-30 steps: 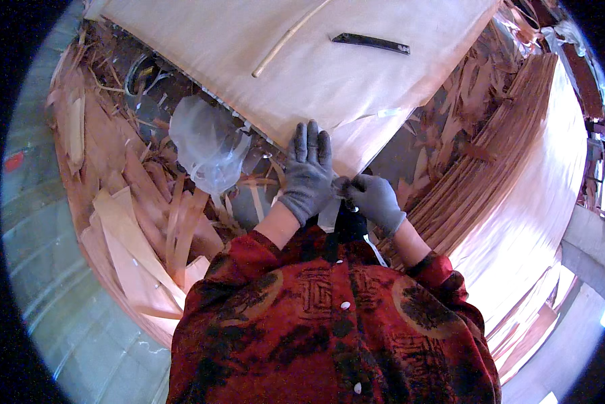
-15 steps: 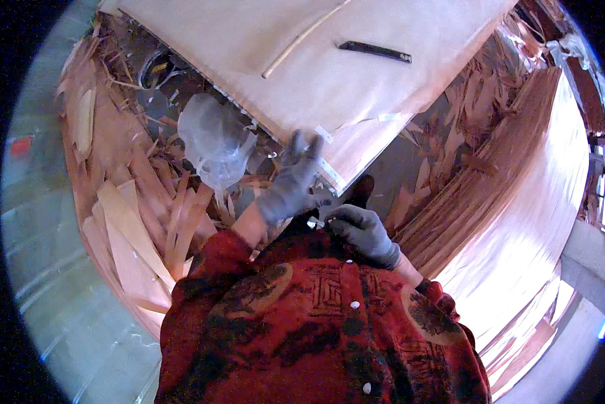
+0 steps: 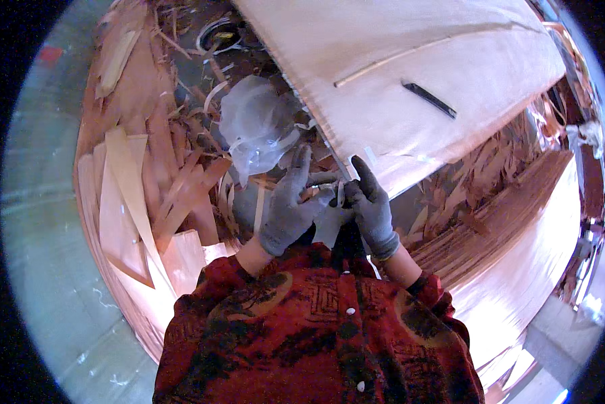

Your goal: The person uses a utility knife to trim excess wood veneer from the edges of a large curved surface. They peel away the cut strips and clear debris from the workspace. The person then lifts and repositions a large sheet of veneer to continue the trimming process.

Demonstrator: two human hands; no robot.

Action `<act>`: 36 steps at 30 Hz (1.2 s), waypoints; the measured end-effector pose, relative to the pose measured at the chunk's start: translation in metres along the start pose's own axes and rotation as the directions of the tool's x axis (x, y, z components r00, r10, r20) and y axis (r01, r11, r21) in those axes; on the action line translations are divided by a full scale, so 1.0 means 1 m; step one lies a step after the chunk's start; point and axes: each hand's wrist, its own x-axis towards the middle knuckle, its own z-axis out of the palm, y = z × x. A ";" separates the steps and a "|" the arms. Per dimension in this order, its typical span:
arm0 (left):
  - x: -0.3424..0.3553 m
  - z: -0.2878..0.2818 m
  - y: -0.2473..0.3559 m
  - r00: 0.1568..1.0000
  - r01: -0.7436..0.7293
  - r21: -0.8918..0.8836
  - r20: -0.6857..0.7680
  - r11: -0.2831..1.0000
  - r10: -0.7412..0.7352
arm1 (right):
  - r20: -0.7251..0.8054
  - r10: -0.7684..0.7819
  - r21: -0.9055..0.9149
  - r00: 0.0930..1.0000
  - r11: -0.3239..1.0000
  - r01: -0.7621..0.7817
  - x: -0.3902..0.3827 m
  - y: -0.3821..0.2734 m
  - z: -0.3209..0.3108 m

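Observation:
My left hand (image 3: 288,214), in a grey glove, is left of the near corner of a large pale veneer sheet (image 3: 397,111). Its index finger points up and the other fingers stand apart, reaching toward my right hand. My right hand (image 3: 376,219), gloved alike, is at the sheet's corner with the index finger raised and the others curled. A small pale strip (image 3: 341,194), perhaps tape, shows at its curled fingers, close to the left fingertips. A whitish tape piece (image 3: 371,156) lies on the sheet near the corner. A black flat bar (image 3: 430,101) and a thin wooden stick (image 3: 383,60) rest on the sheet.
Crumpled clear plastic (image 3: 255,124) lies left of the sheet, with a dark round container (image 3: 218,35) beyond it. Loose veneer scraps (image 3: 131,195) cover the left floor. At the right stands a thick veneer stack (image 3: 518,236), with more scraps (image 3: 477,178) beside it.
The view has shifted, so the sheet appears farther right. My left hand has come off the sheet's corner. My right hand has risen to the corner, its index finger now extended.

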 end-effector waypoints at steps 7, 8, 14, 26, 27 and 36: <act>-0.002 0.000 -0.014 0.964 -0.124 0.254 -0.198 0.959 0.177 | 0.080 -0.103 -0.186 0.991 0.976 0.116 0.009 0.009 0.018; -0.004 -0.002 -0.015 0.954 -0.122 0.352 -0.215 0.928 0.207 | 0.089 -0.097 -0.188 0.991 0.976 0.113 0.009 0.011 0.020; -0.016 -0.005 -0.018 0.983 -0.096 -0.044 -0.158 0.994 0.088 | 0.159 0.135 0.069 0.978 0.987 -0.148 0.012 0.014 0.025; 0.004 -0.058 0.013 0.921 -0.098 -0.256 -0.390 0.962 -0.009 | 0.020 0.450 0.666 0.893 0.660 -0.347 0.020 0.024 -0.030; 0.011 -0.057 0.006 0.952 -0.054 -0.177 -0.306 0.983 -0.003 | 0.006 0.435 0.678 0.901 0.660 -0.323 0.017 0.023 -0.036; 0.087 -0.001 -0.073 0.976 0.178 -0.068 -0.118 0.982 -0.185 | -0.148 0.409 0.539 0.901 0.797 -0.273 0.002 0.014 -0.058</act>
